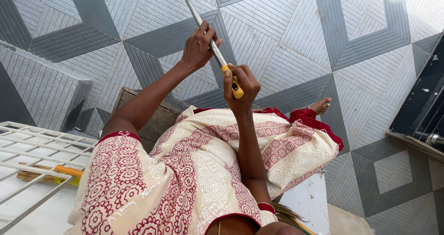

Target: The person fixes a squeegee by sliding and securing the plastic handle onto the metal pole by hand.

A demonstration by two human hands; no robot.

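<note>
A long silver metal pole (189,6) with a yellow grip at its near end (237,91) slants up and to the left over the grey patterned tile floor (296,36). My left hand (198,48) is wrapped around the metal shaft higher up. Just below it, my right hand (241,85) is closed around the yellow grip. The pole's far end runs out of the top of the frame. Below the hands hangs my cream and red patterned dress (203,165), and one bare foot (321,105) shows past its hem.
A brown wooden piece (152,117) lies on the floor under my left arm. A white metal grid (32,147) sits at lower left over an orange-handled broom (60,171). A tiled step (46,87) rises on the left, a dark door frame (423,101) on the right.
</note>
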